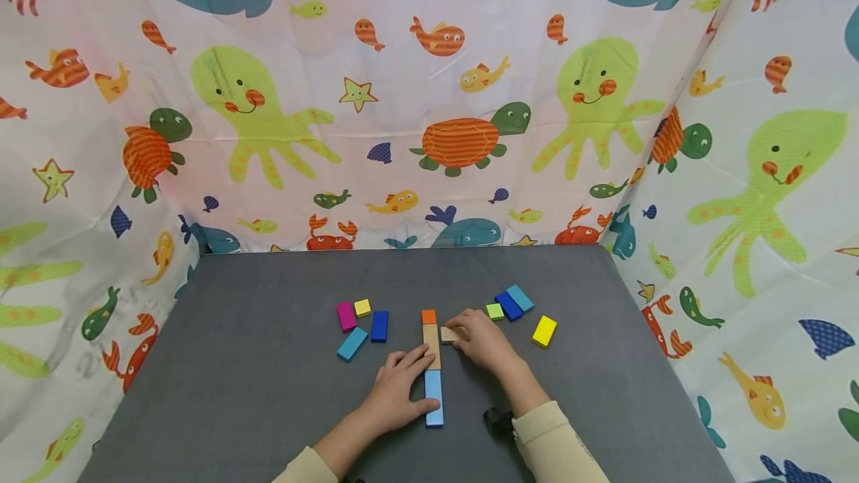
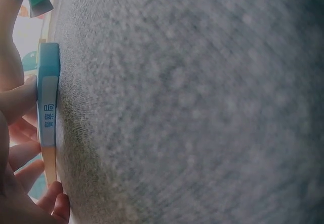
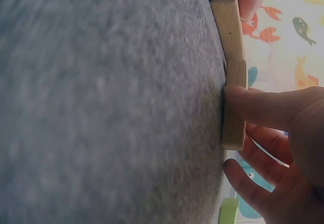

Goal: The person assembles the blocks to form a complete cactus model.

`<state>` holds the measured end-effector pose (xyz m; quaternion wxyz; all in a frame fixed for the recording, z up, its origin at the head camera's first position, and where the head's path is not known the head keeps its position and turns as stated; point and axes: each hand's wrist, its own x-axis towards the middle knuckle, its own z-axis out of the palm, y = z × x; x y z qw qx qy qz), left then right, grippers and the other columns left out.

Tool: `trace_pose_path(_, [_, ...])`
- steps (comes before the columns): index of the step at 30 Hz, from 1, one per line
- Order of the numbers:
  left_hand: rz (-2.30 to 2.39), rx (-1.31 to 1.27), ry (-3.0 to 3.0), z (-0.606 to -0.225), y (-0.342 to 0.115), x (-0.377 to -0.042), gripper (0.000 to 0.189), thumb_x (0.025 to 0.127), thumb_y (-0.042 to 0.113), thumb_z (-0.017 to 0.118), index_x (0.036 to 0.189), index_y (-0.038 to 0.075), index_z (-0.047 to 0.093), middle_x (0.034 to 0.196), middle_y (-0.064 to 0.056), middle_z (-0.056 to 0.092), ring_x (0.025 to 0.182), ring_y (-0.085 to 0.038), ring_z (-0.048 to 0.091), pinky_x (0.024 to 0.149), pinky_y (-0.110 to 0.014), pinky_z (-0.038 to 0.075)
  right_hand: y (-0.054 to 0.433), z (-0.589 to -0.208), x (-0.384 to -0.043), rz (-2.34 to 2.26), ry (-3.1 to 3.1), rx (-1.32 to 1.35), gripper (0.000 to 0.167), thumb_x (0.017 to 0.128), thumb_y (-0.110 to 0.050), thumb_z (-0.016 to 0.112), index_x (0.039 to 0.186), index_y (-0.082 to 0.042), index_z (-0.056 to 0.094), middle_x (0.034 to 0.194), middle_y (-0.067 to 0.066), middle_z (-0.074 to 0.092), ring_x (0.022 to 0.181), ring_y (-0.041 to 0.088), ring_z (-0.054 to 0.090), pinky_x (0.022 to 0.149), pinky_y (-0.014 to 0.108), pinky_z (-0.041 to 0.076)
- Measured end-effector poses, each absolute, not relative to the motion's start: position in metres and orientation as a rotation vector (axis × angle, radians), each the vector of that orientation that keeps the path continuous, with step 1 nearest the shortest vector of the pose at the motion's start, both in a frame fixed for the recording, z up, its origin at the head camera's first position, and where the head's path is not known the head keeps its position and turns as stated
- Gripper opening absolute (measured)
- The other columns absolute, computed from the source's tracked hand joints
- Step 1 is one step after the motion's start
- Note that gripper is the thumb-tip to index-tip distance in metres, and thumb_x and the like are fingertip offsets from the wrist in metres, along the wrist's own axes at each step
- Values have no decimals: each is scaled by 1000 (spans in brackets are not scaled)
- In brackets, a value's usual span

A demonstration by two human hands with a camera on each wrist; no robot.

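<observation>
A straight column of blocks lies on the grey table: an orange block (image 1: 429,316), a plain wooden block (image 1: 432,349) and a light blue block (image 1: 433,401) nearest the person. My left hand (image 1: 397,390) rests along its left side, fingers reaching the wooden block and thumb on the light blue one. From the right, my right hand (image 1: 479,339) pinches a second wooden block (image 1: 450,335) between thumb and fingers. In the right wrist view this pinched block (image 3: 235,117) lies low on the cloth, its end right at the column's wooden block (image 3: 229,29).
Left of the column lie magenta (image 1: 346,317), small yellow (image 1: 362,308), dark blue (image 1: 379,326) and blue (image 1: 352,344) blocks. Beyond the right hand are green (image 1: 494,311), dark blue (image 1: 508,305), light blue (image 1: 520,297) and yellow (image 1: 544,331) ones. A patterned curtain (image 1: 403,125) surrounds the table.
</observation>
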<state>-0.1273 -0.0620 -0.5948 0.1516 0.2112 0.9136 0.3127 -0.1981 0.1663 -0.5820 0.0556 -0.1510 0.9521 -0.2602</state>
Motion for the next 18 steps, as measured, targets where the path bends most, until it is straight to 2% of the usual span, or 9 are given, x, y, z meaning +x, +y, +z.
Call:
trace_pose_path(11, [904,637,2637,-595,-62,-127,81,91,47,82,159,17,50,170,-2,39,142,-38,38,109,-69,36,160,-583,-201,-769,2867,-470,32,94,-13,82,125,-14,77,124,7,71,116,27,62,108,51,51])
trace_pose_path(18, [905,639,2644,-595,-62,-128,81,91,47,83,159,17,51,169,-3,40,141,-39,38,109,-69,36,169,-571,-198,-948,2868,-432,39,94,-15,82,132,-13,74,130,10,69,121,30,63,108,53,51])
